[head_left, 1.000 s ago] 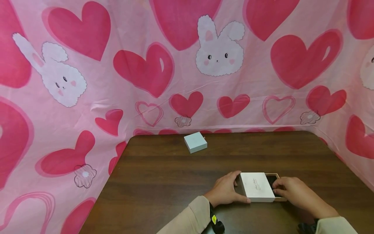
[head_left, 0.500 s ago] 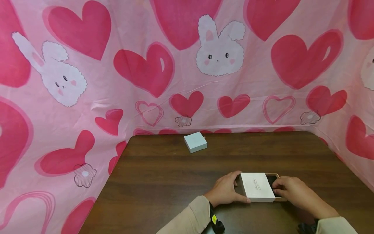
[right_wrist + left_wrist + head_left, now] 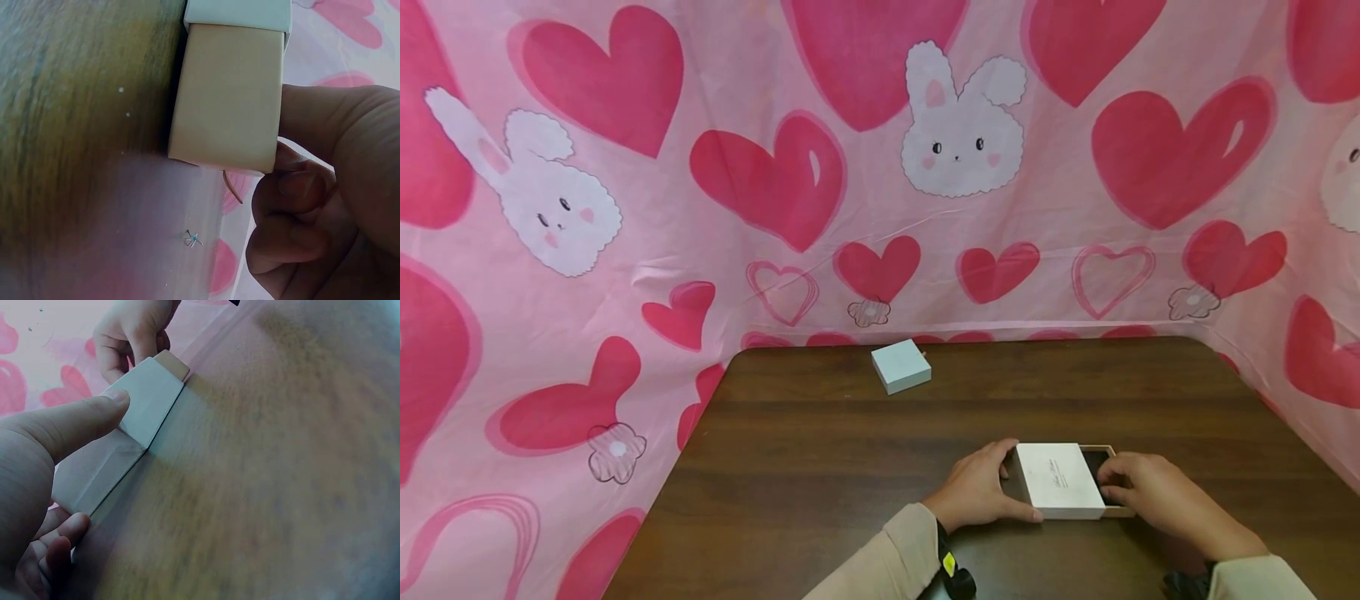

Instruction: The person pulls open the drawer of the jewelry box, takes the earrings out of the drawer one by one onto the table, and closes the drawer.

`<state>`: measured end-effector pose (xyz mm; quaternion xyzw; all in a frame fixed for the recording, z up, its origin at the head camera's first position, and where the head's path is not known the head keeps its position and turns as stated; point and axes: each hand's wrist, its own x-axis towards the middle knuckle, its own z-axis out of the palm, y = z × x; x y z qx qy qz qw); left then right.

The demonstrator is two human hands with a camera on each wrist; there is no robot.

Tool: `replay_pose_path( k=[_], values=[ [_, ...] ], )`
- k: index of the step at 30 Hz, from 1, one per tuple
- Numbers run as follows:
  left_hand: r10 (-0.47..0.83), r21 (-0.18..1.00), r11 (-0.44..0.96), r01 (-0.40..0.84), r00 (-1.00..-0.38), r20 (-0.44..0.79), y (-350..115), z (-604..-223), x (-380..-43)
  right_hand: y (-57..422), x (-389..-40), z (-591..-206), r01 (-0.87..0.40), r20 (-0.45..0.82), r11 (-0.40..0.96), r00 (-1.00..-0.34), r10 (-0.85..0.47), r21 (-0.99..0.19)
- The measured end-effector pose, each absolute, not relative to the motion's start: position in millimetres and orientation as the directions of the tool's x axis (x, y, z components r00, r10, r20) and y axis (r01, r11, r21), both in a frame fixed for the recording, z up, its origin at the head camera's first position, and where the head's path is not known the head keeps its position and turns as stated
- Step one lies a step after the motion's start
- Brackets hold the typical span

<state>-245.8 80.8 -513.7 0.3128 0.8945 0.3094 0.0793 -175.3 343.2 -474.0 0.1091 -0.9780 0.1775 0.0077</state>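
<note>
The white sleeve (image 3: 1051, 477) lies on the tabletop (image 3: 805, 475), its tan drawer (image 3: 229, 94) partly out at the right end; the left hand's (image 3: 981, 490) grip spans the sleeve's left end and holds it, thumb on the near side. The right hand (image 3: 1156, 493) has bent fingers dipping into the drawer; whether that grip pinches anything is hidden. Another box (image 3: 901, 365) sits near the tabletop's far edge.

Square white box cover (image 3: 1060, 481) bears fine dark lettering. Tan-walled box drawer (image 3: 228, 100) shows a black interior. Small square box (image 3: 901, 367) is pale blue-white. Wood-grain tabletop (image 3: 820, 450) is streaked dark brown. Pink cloth backdrop (image 3: 737, 67) carries red hearts (image 3: 1183, 154), white rabbit faces (image 3: 962, 154). Long sleeves (image 3: 880, 554) are beige.
</note>
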Motion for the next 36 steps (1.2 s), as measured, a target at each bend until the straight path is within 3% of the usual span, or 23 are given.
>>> replay_pose_path(
  k=[25,36],
  values=[
    [0.606,0.595,0.619,0.513,-0.794,0.055,80.9,-512.6,-245.4,343.6,-174.0,-476.6,-0.248,0.116,0.916,-0.968,-0.222,-0.315],
    [0.607,0.600,0.617,0.508,-0.793,0.047,81.1,-512.7,-245.5,341.3,-174.3,-473.5,-0.216,0.064,0.917,-0.976,-0.207,-0.334]
  ],
)
